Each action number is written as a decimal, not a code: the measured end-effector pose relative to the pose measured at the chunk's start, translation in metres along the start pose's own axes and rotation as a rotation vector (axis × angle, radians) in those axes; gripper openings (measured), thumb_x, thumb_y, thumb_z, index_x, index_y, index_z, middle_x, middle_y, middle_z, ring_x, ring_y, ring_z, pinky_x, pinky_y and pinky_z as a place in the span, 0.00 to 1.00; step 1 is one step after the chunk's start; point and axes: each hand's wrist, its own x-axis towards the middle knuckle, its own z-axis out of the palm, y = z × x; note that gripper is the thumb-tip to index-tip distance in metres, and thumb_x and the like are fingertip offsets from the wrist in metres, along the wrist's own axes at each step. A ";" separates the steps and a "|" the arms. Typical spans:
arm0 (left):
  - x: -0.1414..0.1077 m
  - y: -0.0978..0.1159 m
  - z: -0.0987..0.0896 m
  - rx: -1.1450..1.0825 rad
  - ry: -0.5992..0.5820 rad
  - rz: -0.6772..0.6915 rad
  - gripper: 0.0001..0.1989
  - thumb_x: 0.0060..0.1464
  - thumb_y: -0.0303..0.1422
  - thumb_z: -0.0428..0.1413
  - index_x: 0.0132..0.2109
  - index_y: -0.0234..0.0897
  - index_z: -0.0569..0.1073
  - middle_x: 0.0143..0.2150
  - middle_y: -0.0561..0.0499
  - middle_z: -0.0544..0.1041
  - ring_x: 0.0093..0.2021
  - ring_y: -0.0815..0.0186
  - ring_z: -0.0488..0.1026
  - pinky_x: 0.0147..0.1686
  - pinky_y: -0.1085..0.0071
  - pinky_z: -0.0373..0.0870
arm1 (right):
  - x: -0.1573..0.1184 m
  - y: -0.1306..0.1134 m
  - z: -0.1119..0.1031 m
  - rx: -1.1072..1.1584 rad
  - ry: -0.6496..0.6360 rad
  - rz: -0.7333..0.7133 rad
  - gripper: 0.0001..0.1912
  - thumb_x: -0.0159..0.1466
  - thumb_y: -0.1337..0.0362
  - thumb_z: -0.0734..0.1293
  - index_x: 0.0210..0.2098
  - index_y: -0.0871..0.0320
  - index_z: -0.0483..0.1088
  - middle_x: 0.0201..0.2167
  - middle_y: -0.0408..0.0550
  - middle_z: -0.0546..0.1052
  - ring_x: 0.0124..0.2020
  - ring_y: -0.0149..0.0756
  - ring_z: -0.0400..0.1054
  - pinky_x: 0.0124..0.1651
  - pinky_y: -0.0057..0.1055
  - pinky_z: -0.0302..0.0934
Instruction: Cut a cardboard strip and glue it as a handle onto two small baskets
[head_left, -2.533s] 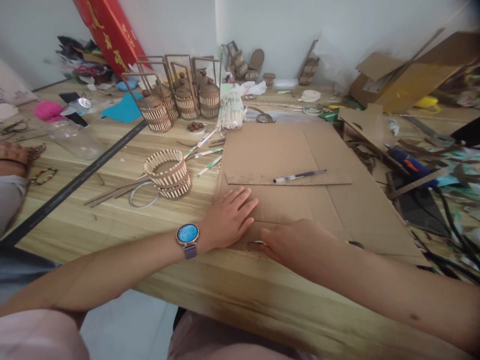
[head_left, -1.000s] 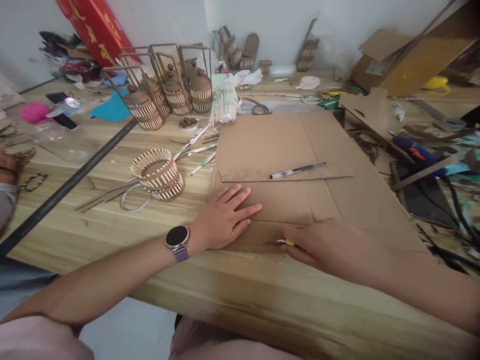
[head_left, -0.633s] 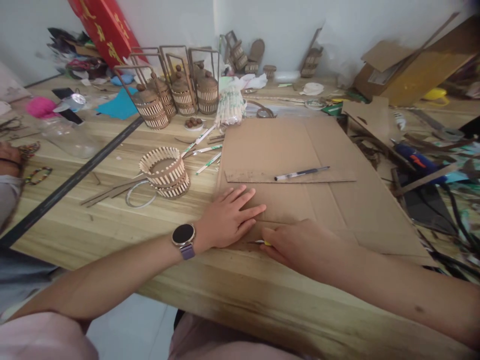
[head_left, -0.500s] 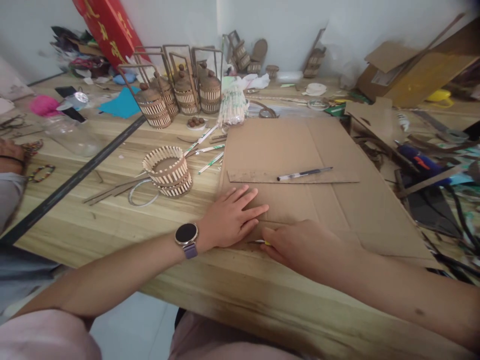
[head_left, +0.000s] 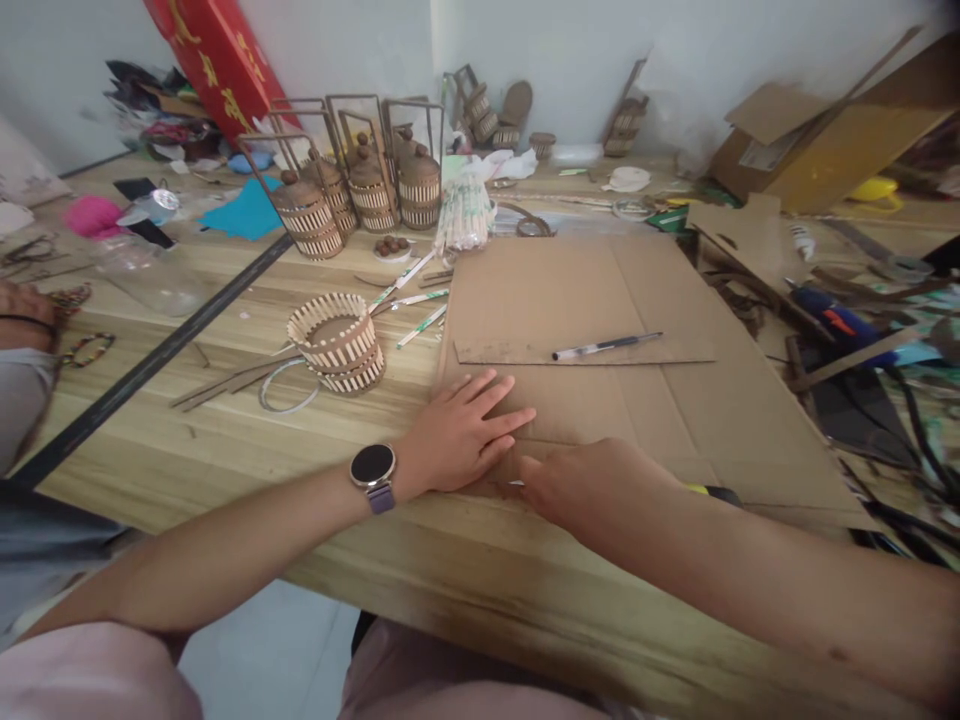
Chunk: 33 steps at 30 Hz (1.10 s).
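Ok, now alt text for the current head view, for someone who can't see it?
A person's left hand lies spread on a cardboard sheet while the right hand grips a mostly hidden cutter, its blade showing near the sheet's closest edge. A pen lies farther back; a slatted basket stands left of the sheet.

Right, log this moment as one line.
left hand: spread on cardboard | right hand: holding cutter, blade near left hand | pen: lying on cardboard | basket: left of cardboard
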 end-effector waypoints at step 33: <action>0.008 -0.014 0.000 0.040 0.049 0.180 0.21 0.69 0.39 0.43 0.63 0.43 0.68 0.64 0.40 0.65 0.63 0.52 0.60 0.61 0.51 0.63 | -0.018 0.012 0.003 0.254 0.059 0.072 0.07 0.68 0.63 0.64 0.37 0.56 0.74 0.31 0.46 0.82 0.30 0.42 0.78 0.25 0.30 0.55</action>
